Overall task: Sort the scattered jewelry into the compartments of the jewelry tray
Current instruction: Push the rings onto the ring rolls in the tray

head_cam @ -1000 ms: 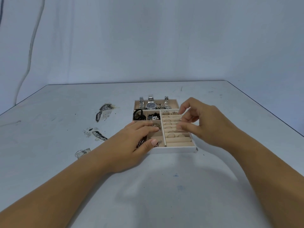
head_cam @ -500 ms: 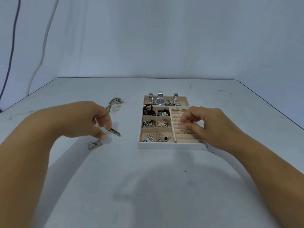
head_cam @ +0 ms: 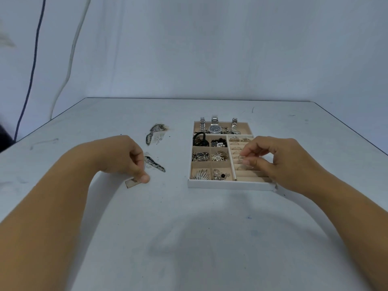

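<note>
Since 0.5 s ago, left hand (head_cam: 126, 158) dropped onto a small flat piece (head_cam: 132, 182), fingertips pinching it. Right hand (head_cam: 270, 158) holds a thin ring (head_cam: 243, 160) over the ring rows. Jewelry tray (head_cam: 228, 184), at 1 o'clock on the surface (head_cam: 189, 238), looks nearly full; about 3 pieces remain at 10 o'clock.

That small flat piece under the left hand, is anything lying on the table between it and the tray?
Nothing visible: bare white table separates the small flat silvery piece from the white jewelry tray. The dark patterned clips lie farther back.
</note>
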Demonstrator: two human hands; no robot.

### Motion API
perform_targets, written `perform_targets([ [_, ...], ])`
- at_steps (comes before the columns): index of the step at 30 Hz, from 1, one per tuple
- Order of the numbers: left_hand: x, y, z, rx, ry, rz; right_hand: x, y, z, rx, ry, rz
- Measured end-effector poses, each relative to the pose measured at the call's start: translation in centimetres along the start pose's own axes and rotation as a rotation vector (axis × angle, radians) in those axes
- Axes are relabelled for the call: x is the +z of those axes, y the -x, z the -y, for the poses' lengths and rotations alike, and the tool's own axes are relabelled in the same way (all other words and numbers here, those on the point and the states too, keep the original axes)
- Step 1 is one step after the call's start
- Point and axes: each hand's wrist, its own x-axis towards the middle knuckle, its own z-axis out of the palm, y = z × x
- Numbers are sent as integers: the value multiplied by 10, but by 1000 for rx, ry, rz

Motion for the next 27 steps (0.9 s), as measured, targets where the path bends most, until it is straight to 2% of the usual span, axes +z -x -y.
perform_targets([
  [4, 1, -2, -7, 100, 77, -89, -1, -1, 0, -5, 8, -13],
  [8, -11, 4, -3, 106, 91, -192, -3, -1, -1, -11, 18, -24],
  [13, 0, 0, -9, 87, 35, -85, -3, -1, -2, 11, 41, -19],
  [20, 6, -1, -15, 48, 3, -22, -4, -1, 0, 30, 25, -15],
  [25, 6, 0, -17, 109, -28, -57, -5, -1, -2, 49, 43, -13],
  [27, 9, -1, -23, 154, -12, -151, -6, -2, -2, 42, 78, -17],
])
